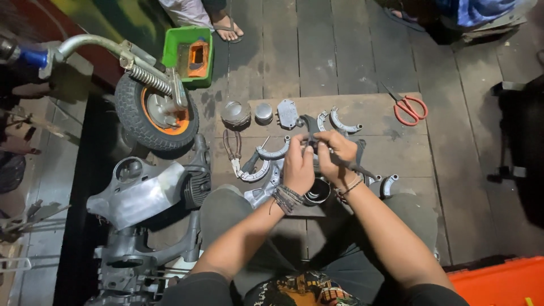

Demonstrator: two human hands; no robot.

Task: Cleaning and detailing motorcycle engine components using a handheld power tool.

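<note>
Both hands close on one small dark metal part [310, 136] held above a brown wooden board [396, 153]. The left hand [298, 164] pinches it from the left with curled fingers, and the right hand [334, 150] grips it from the right while also holding a thin dark rod-like tool [357, 167] that slants down to the right. How much of the part is wrapped by the fingers cannot be told.

In the head view the part sits near the middle of the scene, just over a dark round cup-shaped piece [317, 192] resting between the person's knees. It looks like cast or forged metal, dull grey-black, with a forked or curved end poking up beyond the fingertips. By my judgement it is stiff and fairly heavy for its bulk, possibly oily, so a firm hold on its thicker body seems safer than on the thin end.

On the board lie curved silver brake-shoe pieces [345, 123], a round silver piston-like cylinder [236, 113] and red-handled scissors [409, 109] at the far right. To the left stand a small black tyre on an orange rim [156, 116] and a green plastic tray [173, 54].
</note>
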